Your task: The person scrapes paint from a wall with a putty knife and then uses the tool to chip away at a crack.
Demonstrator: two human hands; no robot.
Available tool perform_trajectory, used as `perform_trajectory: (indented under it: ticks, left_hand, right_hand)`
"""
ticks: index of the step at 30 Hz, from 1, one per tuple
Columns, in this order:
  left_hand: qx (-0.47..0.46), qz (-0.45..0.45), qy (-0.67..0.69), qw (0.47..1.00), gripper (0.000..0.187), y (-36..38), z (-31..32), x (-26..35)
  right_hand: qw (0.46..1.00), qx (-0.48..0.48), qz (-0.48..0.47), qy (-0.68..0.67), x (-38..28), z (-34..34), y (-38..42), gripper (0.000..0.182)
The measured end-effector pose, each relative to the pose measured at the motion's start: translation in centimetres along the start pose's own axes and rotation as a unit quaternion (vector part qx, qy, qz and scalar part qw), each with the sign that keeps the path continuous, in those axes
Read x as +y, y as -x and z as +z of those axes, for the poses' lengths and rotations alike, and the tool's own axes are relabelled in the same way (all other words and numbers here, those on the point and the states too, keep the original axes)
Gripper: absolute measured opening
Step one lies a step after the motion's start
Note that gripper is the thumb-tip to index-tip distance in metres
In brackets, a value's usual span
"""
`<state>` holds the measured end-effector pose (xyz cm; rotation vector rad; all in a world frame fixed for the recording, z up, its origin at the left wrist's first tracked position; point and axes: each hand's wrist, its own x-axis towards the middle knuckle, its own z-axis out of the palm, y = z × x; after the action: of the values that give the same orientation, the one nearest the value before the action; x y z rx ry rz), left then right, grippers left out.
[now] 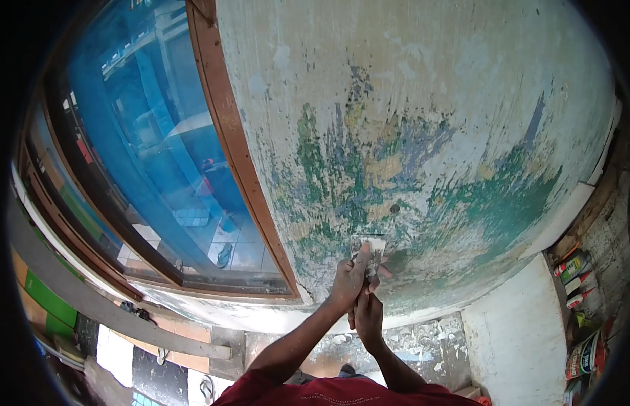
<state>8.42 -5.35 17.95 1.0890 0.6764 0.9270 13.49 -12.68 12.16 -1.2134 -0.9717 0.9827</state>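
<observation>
The left hand (347, 279) is closed around the upper part of a scraper (378, 244), thumb along the blade; the right hand (369, 314) looks wrapped around its handle, at about six o'clock from the left. The blade stands at twelve o'clock from both hands, up against the wall (423, 68); whether its edge touches is hard to tell. The step in hand looks like scraping; another stroke would call for steady pressure and a low blade angle. Patchy green paint (525, 196) spreads toward two o'clock, a window (166, 149) toward ten.
</observation>
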Motion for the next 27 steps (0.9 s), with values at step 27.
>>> perform_trajectory:
  ticks: [27]
  left_hand:
    - [-0.012, 0.042, -0.067, 0.997, 0.054, -0.9, 1.5, 2.6]
  right_hand:
    - [0.998, 0.016, -0.018, -0.06, 0.7, 0.0, -0.9, 0.041]
